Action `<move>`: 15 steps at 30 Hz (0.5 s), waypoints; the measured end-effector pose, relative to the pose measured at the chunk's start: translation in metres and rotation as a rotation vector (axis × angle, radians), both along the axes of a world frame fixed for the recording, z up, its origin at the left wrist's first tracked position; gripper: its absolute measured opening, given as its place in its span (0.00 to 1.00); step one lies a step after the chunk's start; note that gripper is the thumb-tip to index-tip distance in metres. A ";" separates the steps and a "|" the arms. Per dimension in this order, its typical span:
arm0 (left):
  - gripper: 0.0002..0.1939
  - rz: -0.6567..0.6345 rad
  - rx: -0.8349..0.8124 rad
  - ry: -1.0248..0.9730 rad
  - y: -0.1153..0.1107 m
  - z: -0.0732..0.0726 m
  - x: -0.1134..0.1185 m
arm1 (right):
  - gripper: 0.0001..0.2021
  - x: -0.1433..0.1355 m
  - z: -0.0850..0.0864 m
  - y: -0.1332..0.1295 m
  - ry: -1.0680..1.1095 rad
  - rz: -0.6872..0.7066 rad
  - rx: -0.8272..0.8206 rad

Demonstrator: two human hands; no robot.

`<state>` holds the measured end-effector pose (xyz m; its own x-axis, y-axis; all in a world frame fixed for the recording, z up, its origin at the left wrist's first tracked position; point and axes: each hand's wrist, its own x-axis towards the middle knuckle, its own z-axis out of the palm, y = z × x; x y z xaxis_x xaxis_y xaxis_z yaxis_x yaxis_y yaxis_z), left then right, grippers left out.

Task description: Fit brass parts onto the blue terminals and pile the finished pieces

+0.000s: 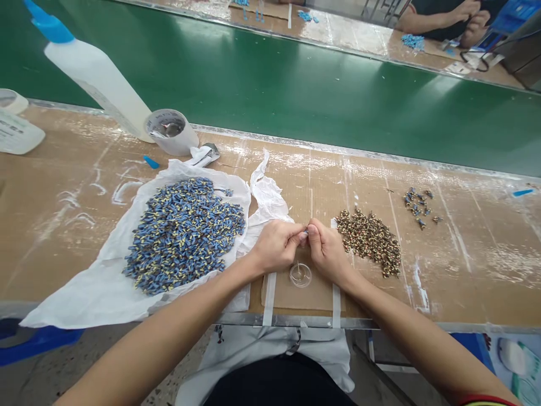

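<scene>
My left hand (276, 245) and my right hand (328, 252) meet at the middle of the bench, fingertips pinched together. Between them shows a bit of a small blue piece (306, 231), mostly hidden by the fingers. Just below is a small round clear dish (300, 276) with a thin stem or stick in it. To the left, a big heap of small blue and yellow parts (186, 237) lies on a white cloth (101, 299). A pile of small brown and gold parts (369, 239) lies right of my right hand.
Several small blue-brown parts (418, 206) lie further right. At the back left stand a white squeeze bottle (97, 84) with a blue nozzle and a tape roll (177, 138) holding small items. A green belt (270, 84) runs behind; across it, a person's hands (469, 20) show.
</scene>
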<state>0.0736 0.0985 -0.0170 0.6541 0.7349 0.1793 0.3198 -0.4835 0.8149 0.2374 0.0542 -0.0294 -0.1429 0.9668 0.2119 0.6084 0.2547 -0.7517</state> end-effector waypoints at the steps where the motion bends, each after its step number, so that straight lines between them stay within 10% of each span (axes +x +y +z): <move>1: 0.17 -0.008 0.005 0.009 0.000 0.000 -0.001 | 0.18 0.000 0.000 0.000 0.001 0.004 -0.003; 15: 0.17 -0.066 -0.034 0.029 0.012 0.013 -0.005 | 0.21 0.012 0.004 0.010 0.260 0.101 -0.148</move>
